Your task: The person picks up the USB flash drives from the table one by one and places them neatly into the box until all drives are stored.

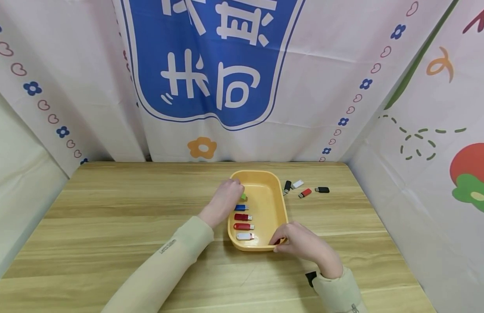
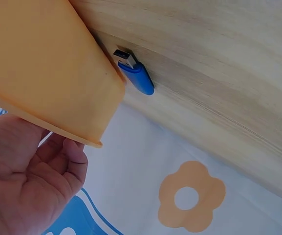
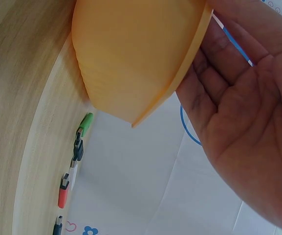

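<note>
A yellow tray (image 1: 267, 204) stands on the wooden table. My left hand (image 1: 225, 198) reaches over its far left side, fingers curled, holding a green USB stick (image 1: 243, 197) that mostly hides beneath them. Below it along the left side lie a blue USB stick (image 1: 241, 208), two red USB sticks (image 1: 243, 217) and a white USB stick (image 1: 245, 236). At the near right corner my right hand (image 1: 300, 241) pinches a dark red USB stick (image 1: 278, 241), partly hidden by finger and thumb. In both wrist views the tray wall hides the fingertips.
Right of the tray lie a black USB stick (image 1: 287, 187), a white one (image 1: 298, 184), a red one (image 1: 305, 193) and another black one (image 1: 322, 190). The right wrist view adds a green one (image 3: 86, 123); the left wrist view has a blue one (image 2: 138, 78) by the tray. Printed curtains surround the table.
</note>
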A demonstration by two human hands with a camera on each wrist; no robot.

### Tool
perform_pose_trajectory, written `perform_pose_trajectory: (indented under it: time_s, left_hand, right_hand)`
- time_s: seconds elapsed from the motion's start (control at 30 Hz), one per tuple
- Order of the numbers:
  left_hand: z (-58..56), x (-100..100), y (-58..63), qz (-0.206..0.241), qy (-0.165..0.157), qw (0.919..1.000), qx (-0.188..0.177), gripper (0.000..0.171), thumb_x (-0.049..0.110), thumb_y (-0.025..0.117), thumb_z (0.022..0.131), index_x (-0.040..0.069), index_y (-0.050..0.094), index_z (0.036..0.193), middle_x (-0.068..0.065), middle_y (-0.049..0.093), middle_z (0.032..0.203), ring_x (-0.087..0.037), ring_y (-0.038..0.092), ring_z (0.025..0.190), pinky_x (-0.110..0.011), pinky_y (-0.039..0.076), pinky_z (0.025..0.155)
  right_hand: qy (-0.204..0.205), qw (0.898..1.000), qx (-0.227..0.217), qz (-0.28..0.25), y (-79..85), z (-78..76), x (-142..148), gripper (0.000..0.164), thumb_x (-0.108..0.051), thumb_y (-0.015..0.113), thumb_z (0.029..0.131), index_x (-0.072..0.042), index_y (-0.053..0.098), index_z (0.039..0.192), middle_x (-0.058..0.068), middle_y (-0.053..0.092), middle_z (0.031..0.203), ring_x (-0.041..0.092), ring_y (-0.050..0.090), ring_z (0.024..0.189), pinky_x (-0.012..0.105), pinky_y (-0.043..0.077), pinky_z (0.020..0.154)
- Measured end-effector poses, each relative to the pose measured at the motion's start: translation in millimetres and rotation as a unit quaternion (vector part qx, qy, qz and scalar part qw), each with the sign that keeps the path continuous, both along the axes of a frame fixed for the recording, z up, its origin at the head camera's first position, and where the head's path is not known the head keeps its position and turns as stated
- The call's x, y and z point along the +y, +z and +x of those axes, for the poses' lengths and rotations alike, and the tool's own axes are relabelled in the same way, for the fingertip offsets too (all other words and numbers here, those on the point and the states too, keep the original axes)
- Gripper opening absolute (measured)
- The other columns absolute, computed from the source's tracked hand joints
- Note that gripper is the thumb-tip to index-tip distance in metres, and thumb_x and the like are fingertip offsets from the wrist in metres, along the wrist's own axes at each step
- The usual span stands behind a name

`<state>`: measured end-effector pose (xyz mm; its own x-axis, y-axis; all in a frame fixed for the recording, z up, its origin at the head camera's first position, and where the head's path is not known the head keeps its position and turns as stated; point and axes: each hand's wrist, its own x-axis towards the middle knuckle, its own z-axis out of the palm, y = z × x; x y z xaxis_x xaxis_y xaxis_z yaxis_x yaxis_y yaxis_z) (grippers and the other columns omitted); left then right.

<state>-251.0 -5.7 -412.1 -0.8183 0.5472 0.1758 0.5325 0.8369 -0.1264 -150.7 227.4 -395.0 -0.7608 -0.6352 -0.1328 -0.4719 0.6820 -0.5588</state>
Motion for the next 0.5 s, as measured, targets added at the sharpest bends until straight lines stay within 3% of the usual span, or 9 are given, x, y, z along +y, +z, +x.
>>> perform_pose_trajectory:
  time_s: [0.5]
  left_hand:
    - [-5.6, 10.3, -1.0, -0.045, 0.033, 0.9980, -0.030, 0.007, 0.008, 0.071, 0.090, 0.013, 0.076, 0.092, -0.003, 0.075, 0.091, -0.018, 0.070, 0.084, -0.033, 0.058, 0.077]
  right_hand:
    - [0.003, 1.000, -0.004, -0.002, -0.5, -0.8, 0.6, 0.008, -0.012, 0.076, 0.086, -0.016, 0.079, 0.093, -0.007, 0.076, 0.093, -0.001, 0.065, 0.084, 0.022, 0.056, 0.076]
